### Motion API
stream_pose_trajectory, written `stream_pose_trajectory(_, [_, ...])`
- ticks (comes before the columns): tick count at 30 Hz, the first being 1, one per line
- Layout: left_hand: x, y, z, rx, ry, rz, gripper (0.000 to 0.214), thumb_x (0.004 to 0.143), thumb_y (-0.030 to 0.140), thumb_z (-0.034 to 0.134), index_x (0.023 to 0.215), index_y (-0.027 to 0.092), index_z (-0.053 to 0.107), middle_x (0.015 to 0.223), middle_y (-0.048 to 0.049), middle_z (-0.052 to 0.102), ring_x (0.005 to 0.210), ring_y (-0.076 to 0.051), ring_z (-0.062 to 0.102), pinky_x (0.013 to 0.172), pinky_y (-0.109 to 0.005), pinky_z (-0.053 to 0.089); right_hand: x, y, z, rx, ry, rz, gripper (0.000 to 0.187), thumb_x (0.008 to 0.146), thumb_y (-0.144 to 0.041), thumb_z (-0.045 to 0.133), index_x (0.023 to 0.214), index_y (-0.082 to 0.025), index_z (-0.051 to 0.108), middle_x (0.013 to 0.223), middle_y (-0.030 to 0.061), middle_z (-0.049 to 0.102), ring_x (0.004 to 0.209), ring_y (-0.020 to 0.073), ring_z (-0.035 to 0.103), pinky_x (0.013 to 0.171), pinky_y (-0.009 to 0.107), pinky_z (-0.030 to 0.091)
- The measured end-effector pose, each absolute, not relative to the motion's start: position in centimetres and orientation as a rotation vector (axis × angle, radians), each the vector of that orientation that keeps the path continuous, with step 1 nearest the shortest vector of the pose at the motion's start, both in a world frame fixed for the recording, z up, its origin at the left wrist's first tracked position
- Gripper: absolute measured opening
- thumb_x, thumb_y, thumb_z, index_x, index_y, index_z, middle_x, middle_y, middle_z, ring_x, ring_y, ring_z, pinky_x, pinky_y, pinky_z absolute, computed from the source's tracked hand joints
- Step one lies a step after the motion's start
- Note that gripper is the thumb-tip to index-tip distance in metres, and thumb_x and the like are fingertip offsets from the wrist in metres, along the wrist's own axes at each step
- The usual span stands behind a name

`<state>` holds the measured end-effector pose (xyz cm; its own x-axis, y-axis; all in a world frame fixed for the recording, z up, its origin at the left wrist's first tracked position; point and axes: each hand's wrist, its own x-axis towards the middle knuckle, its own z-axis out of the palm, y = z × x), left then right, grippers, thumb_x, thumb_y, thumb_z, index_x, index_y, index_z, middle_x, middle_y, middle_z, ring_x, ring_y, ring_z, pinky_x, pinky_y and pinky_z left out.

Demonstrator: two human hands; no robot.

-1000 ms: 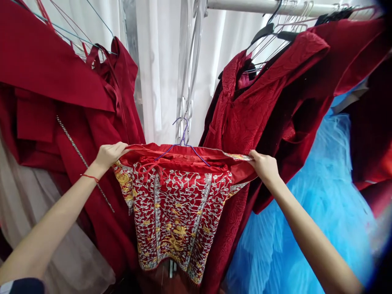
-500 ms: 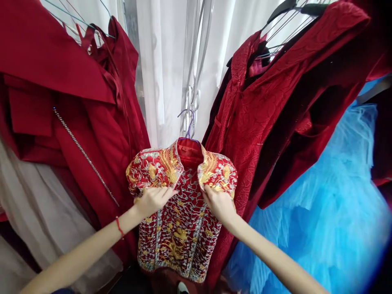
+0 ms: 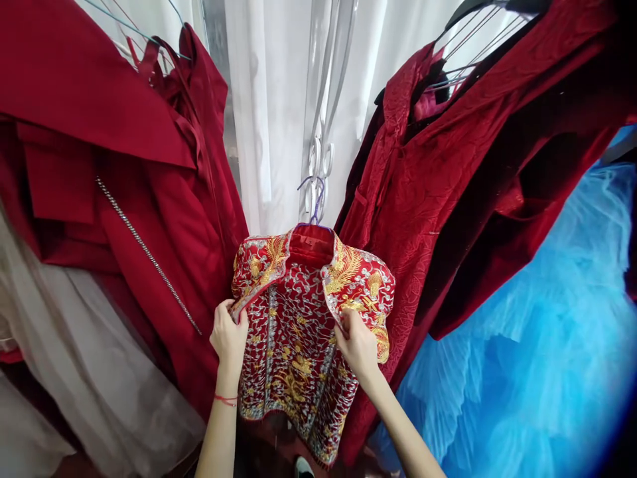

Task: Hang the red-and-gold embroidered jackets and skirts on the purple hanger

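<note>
A short-sleeved red jacket [image 3: 298, 332] with gold and silver embroidery hangs in front of me on a purple hanger [image 3: 317, 206]. Its stand collar is parted at the front. My left hand [image 3: 229, 335], with a red string on the wrist, pinches the jacket's left front edge and holds it folded outward. My right hand [image 3: 357, 342] grips the opposite front edge below the collar, fingers curled into the cloth. Between the two hands the embroidered back panel shows. The parts of the fingers behind the cloth are hidden.
Dark red garments [image 3: 154, 199] hang close on the left, above pale tulle [image 3: 129, 345]. On the right hang a patterned red dress [image 3: 398, 219] and a blue tulle skirt [image 3: 522, 332]. White curtains [image 3: 279, 99] and linked white hanging rings [image 3: 314, 156] are behind the jacket.
My left hand has moved left and turned upright, drawing its jacket edge outward and opening the front wider. My right hand still grips its edge, slightly lower. The view has shifted a little.
</note>
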<state>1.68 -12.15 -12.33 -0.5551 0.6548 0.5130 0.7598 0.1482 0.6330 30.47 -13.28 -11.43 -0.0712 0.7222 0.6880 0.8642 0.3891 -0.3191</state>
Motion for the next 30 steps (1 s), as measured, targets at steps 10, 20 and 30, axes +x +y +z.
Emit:
stream_pose_trajectory(10, [-0.4, -12.5, -16.5, -1.458, -2.727, -1.219, 0.038, 0.090, 0.026, 0.050, 0.127, 0.018, 0.051, 0.111, -0.0173, 0.071, 0.102, -0.032, 0.068, 0.075, -0.040, 0.049, 34.3, -17.0, -18.1, -1.746, -1.355, -0.502, 0.013, 0.079, -0.025, 0.048, 0.092, -0.022, 0.050, 0.083, 0.0118, 0.057, 0.078, 0.0308, 0.054, 0.068, 0.041, 0.042])
stream_pose_trajectory(20, [-4.6, -17.7, -16.7, -1.284, -2.510, -1.246, 0.034, 0.095, 0.030, 0.041, 0.118, 0.021, 0.065, 0.113, -0.0149, 0.071, 0.098, -0.029, 0.068, 0.077, -0.036, 0.050, 38.7, -24.0, -14.1, -1.842, -1.018, -0.704, 0.027, 0.095, -0.033, 0.041, 0.101, -0.018, 0.063, 0.093, 0.0179, 0.067, 0.091, 0.0341, 0.062, 0.082, 0.045, 0.048])
stream_pose_trajectory(30, [-7.5, -20.7, -17.7, -1.422, -2.411, -1.407, 0.029, 0.091, 0.025, 0.047, 0.113, 0.021, 0.066, 0.112, -0.0104, 0.072, 0.102, -0.024, 0.067, 0.088, -0.033, 0.050, 36.0, -25.8, -13.2, -1.824, -0.952, -0.517, 0.039, 0.097, -0.036, 0.034, 0.116, -0.015, 0.060, 0.104, 0.0216, 0.068, 0.093, 0.0366, 0.068, 0.076, 0.045, 0.052])
